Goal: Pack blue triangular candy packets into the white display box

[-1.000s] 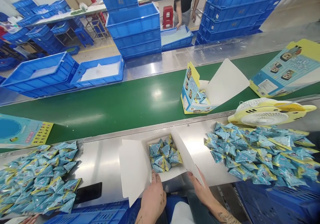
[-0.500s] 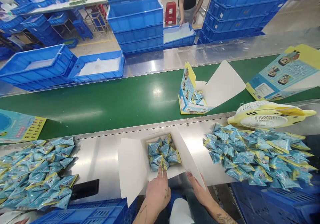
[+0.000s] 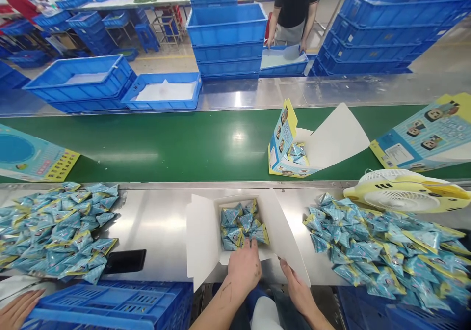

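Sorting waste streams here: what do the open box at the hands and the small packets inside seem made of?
The open box looks like matte white paperboard: flat flaps folding at creases. The packets look like glossy printed plastic or foil film, going by their crinkles and glints; which of the two is unclear.

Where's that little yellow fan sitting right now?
The yellow fan lies flat at the right of the steel counter, between the green conveyor belt and the right-hand pile of blue packets.

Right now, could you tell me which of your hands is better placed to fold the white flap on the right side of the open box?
Probably the right hand: it already touches the right-side white cardboard flap, while the left hand rests on the small blue triangular packets inside the box.
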The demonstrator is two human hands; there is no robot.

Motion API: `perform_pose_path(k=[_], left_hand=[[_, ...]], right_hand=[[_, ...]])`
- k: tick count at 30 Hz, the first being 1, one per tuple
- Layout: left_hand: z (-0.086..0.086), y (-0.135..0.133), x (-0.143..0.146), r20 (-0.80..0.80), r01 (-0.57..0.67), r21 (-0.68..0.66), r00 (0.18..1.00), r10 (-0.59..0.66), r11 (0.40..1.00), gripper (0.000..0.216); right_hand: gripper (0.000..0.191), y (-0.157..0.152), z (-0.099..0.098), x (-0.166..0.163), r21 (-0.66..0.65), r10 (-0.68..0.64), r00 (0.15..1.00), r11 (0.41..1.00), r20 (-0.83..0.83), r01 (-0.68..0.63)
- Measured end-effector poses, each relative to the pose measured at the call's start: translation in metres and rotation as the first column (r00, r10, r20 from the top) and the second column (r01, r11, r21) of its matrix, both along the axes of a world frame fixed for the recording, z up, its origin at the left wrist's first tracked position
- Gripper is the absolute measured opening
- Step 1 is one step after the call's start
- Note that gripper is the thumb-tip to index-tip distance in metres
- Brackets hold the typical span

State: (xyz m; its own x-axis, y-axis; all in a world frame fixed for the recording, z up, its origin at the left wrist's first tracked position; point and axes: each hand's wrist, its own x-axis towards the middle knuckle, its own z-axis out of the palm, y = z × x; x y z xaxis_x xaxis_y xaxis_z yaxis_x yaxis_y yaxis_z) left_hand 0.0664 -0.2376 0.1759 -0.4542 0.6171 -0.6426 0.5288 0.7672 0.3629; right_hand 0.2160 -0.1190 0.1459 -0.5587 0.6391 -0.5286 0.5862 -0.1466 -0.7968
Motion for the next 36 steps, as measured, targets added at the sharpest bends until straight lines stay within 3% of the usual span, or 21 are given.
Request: perform_pose_path(k=[3,9,12,17,24,31,36], left_hand=[[-0.002,0.004,-0.003,-0.046,-0.014,-0.059,0.999,0.011,0.998,0.073],[-0.009,0.003,0.001,-0.041,-0.021,0.004,0.999,0.022,1.0,0.069],[-0.008,0.002,0.0,-0.015,-0.032,-0.012,0.999,0.032,0.999,0.07],[-0.006,0.002,-0.004,0.046,-0.044,-0.037,0.998,0.046,0.998,0.072],[-0.017,0.006,-0.012,-0.032,-0.119,0.005,0.992,0.119,0.993,0.079],[-0.023,0.003,-0.019,-0.013,-0.144,-0.069,0.99,0.143,0.987,0.078],[-0.03,0.0,-0.017,-0.003,-0.151,-0.057,0.989,0.151,0.987,0.076]], right_hand=[[0.07,-0.003,-0.004,0.004,-0.056,-0.076,0.996,0.995,0.047,0.079],[0.069,-0.004,-0.014,0.009,-0.102,-0.115,0.992,0.988,0.05,0.12],[0.075,0.0,-0.023,0.014,-0.105,-0.08,0.994,0.991,0.069,0.087],[0.096,0.011,-0.043,0.025,-0.179,0.085,0.985,0.982,0.15,-0.058],[0.08,0.015,-0.057,0.032,-0.095,0.112,0.979,0.991,0.17,-0.096],[0.085,0.017,-0.069,0.039,-0.097,0.132,0.968,0.989,0.215,-0.113],[0.081,0.017,-0.065,0.037,-0.051,0.151,0.965,0.988,0.217,-0.143]])
